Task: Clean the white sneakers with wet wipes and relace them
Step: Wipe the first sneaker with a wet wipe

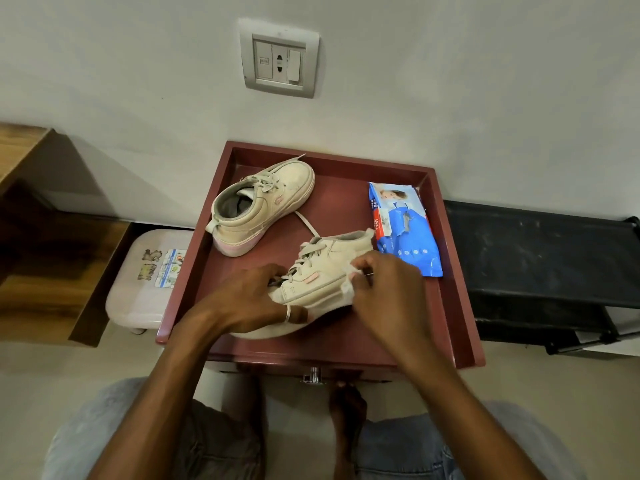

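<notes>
Two off-white sneakers lie on a dark red tray-top table (450, 271). The near sneaker (322, 275) is tilted on its side; my left hand (256, 299) grips its toe end, thumb on the sole edge. My right hand (384, 285) pinches a white wet wipe (348, 289) against the sneaker's side near the heel. The far sneaker (263, 206) stands upright at the back left, laced, toe toward the wall. One loose lace (306, 223) trails between the two shoes. A blue wet-wipe pack (405, 230) lies at the right, torn open.
The table has a raised rim and stands against a white wall with a socket plate (278, 58). A pale plastic stool (149, 278) and a wooden shelf (52, 244) are to the left. A black rack (540, 258) is to the right. My knees and feet are below.
</notes>
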{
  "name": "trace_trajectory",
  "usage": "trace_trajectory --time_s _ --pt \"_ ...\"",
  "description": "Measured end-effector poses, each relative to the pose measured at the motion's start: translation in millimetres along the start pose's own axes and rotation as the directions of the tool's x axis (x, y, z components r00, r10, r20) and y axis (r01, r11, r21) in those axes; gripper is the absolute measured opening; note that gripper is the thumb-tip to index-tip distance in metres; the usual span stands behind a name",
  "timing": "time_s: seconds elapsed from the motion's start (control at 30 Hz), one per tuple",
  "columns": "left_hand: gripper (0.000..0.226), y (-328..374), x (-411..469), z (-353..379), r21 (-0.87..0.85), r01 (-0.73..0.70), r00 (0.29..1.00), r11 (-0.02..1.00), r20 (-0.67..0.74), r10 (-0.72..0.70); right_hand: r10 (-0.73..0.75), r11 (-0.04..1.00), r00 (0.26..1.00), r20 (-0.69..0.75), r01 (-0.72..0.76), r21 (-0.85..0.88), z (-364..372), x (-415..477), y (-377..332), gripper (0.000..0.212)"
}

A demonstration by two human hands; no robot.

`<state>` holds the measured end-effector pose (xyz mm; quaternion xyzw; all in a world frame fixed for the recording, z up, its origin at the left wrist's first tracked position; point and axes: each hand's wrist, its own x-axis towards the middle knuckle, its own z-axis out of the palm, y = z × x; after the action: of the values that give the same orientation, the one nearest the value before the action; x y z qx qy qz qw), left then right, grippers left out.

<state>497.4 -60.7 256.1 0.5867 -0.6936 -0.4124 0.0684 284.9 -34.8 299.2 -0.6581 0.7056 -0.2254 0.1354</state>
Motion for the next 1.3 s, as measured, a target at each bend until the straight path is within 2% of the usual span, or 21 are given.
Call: trace_trajectory --time_s 0.1,0.17,0.23,0.3,0.4,0.47,0.53,0.6,0.67,0.73,0.77,0.83,0.97,1.03,1.13,1.2,1.3 --pt "0.082 2.7 -0.9 -0.3 -0.029 -0.001 0.999 1.000 -0.046 0.000 -0.259 0.960 0.963 0.078 0.265 -0.090 21.8 -15.2 -21.5 0.032" --pt "0.090 2.9 -1.5 -1.8 -0.048 -0.007 0.999 0.999 -0.047 0.005 -0.358 0.926 0.922 0.149 0.371 -0.065 23.6 -14.5 -24.6 0.034" --pt "0.099 2.0 -2.1 -3.2 -0.034 0.011 0.999 0.999 -0.045 -0.013 -0.376 0.919 0.918 0.130 0.387 -0.076 18.6 -2.1 -13.2 0.035" --pt "0.107 1.3 -1.8 -4.1 -0.029 0.024 0.998 0.999 -0.052 -0.025 -0.311 0.945 0.950 0.007 0.310 -0.109 11.8 13.5 4.7 0.039" --pt "0.098 1.9 -2.4 -3.7 -0.040 0.018 0.996 0.999 -0.085 -0.021 -0.243 0.966 0.967 -0.075 0.235 -0.104 10.3 13.7 7.2 0.039" --pt "0.091 2.6 -2.2 -3.1 -0.059 0.008 0.995 0.998 -0.103 -0.014 -0.336 0.940 0.942 0.015 0.336 -0.059 21.0 -2.7 -13.2 0.036" --pt "0.083 0.6 -1.5 -2.3 -0.059 0.009 0.995 0.998 -0.095 -0.015 -0.489 0.872 0.862 0.134 0.489 0.032 32.3 -22.1 -35.1 0.034" --pt "0.092 -1.2 -1.5 -2.8 -0.050 -0.002 0.997 0.999 -0.081 -0.002 -0.570 0.821 0.799 0.193 0.566 0.081 32.9 -22.6 -39.5 0.034" --pt "0.106 -2.0 -2.1 -3.3 -0.059 0.001 0.996 0.998 -0.085 -0.006 -0.512 0.856 0.841 0.178 0.516 0.025 25.3 -5.3 -24.2 0.032" --pt "0.108 -1.6 -2.7 -3.2 -0.063 0.011 0.995 0.998 -0.094 -0.017 -0.377 0.922 0.921 0.101 0.383 -0.051 15.5 11.9 -4.2 0.035" --pt "0.109 -0.9 -2.6 -2.5 -0.067 0.014 0.995 0.998 -0.093 -0.021 -0.340 0.936 0.938 0.071 0.345 -0.070 13.2 14.6 0.0 0.035" --pt "0.111 0.0 -3.2 -2.6 -0.080 0.019 0.995 0.997 -0.094 -0.026 -0.388 0.915 0.917 0.091 0.395 -0.087 18.3 7.3 -10.6 0.029" --pt "0.103 -0.4 -2.8 -2.3 -0.067 0.002 0.996 0.998 -0.094 -0.009 -0.524 0.846 0.822 0.222 0.533 0.021 33.9 -12.4 -31.3 0.029" --pt "0.106 -0.8 -3.0 -2.5 -0.062 0.004 0.995 0.998 -0.098 -0.010 -0.481 0.870 0.852 0.209 0.493 -0.011 27.4 -1.7 -19.0 0.031" --pt "0.108 0.5 -3.1 -2.8 -0.070 0.019 0.995 0.997 -0.093 -0.026 -0.332 0.937 0.942 0.051 0.336 -0.096 7.6 15.6 6.0 0.033" --pt "0.107 0.2 -2.9 -2.5 -0.075 0.023 0.995 0.997 -0.093 -0.030 -0.276 0.950 0.961 -0.006 0.272 -0.151 1.7 18.2 10.8 0.027" --pt "0.110 0.6 -4.1 -3.6 -0.071 0.020 0.994 0.997 -0.102 -0.027 -0.346 0.927 0.937 0.051 0.350 -0.132 14.0 5.2 -10.2 0.027"
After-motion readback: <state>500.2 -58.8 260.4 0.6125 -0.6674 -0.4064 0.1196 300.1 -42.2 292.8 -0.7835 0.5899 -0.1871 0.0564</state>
